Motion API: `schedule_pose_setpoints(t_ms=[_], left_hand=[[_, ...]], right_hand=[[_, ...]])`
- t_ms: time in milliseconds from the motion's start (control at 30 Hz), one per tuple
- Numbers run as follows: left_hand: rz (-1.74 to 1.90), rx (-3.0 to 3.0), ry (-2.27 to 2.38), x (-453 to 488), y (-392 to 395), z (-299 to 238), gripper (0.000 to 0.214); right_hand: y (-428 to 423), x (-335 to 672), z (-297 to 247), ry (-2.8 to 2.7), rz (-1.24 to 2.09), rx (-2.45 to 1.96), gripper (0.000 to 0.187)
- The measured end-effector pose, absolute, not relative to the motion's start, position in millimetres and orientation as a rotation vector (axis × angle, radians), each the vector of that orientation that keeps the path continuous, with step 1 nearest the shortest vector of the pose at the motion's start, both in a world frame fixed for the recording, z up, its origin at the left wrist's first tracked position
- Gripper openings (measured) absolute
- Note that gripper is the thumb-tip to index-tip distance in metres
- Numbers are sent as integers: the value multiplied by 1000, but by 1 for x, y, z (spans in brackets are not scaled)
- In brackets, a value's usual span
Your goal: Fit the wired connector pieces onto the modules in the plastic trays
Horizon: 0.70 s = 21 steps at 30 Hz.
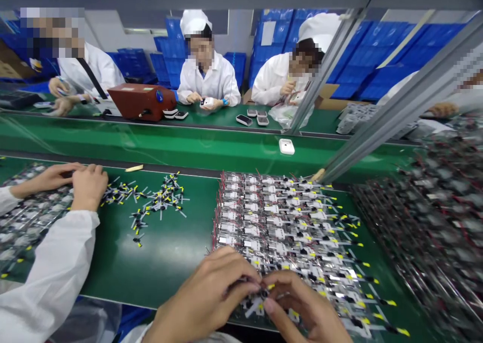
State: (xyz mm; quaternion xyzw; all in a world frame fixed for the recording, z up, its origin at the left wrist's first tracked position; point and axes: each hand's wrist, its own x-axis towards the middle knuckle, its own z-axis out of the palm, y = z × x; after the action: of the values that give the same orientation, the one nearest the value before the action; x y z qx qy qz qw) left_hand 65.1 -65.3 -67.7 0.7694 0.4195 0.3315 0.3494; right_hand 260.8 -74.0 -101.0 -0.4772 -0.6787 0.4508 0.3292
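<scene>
We can read no lettering
Far beyond our right hand (307,303), the white rectangular sheet (267,33) on stacked blue plastic bins (281,49) is too small to make out.

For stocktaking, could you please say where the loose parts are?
In the head view's left half, the loose parts lie between a co-worker's hands and the central modules.

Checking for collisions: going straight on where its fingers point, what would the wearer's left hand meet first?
Past the small black part at its fingertips, the left hand would probably meet the right hand first; depth is unclear.
</scene>
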Motion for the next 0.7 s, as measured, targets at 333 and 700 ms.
schedule_pose_setpoints(t_ms=[333, 700], left_hand=[[633, 2128, 811, 56, 2, -75, 10], [372, 2797, 768, 51, 29, -107, 27]], right_hand=[[-52, 272, -77, -1975, 868, -1265, 21], [-38, 287, -92, -1939, 637, -1640, 23]])
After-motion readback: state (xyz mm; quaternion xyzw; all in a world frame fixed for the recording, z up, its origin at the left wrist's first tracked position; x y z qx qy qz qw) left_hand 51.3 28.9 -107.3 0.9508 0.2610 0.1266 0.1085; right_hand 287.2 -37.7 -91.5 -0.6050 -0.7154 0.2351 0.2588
